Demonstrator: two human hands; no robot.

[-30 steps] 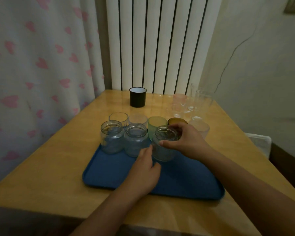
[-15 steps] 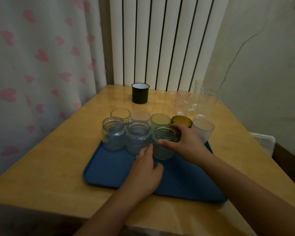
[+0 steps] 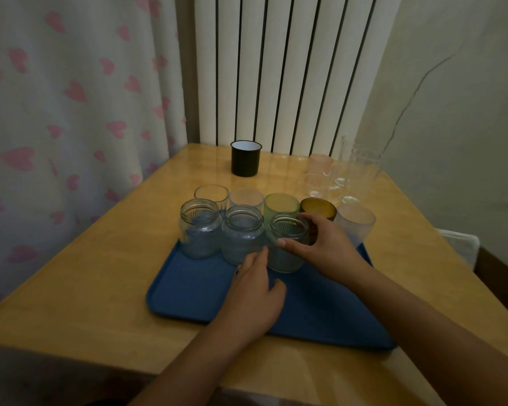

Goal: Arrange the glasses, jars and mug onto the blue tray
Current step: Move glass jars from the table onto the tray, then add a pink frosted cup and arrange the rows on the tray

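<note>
A blue tray (image 3: pixel 194 291) lies on the wooden table. On it stand three clear ribbed jars in a row: left jar (image 3: pixel 200 230), middle jar (image 3: pixel 241 234), right jar (image 3: pixel 286 257). My right hand (image 3: pixel 320 247) is closed around the right jar's rim. My left hand (image 3: pixel 255 297) rests on the tray, fingertips touching that jar's lower left side. Behind the jars stand a clear glass (image 3: pixel 211 196), a frosted glass (image 3: pixel 247 199), a green glass (image 3: pixel 280 205), an amber glass (image 3: pixel 318 208) and a frosted glass (image 3: pixel 355 222). A black mug (image 3: pixel 245 158) stands off the tray at the back.
Several clear and pinkish glasses (image 3: pixel 343 174) stand at the table's back right corner. A radiator (image 3: pixel 282 71) and a heart-patterned curtain (image 3: pixel 71 98) rise behind the table. The table's right edge (image 3: pixel 452 253) drops off beside a white object on the floor.
The right jar has slid slightly back and left against the middle jar, both hands staying on it. The view has shifted down a little.
</note>
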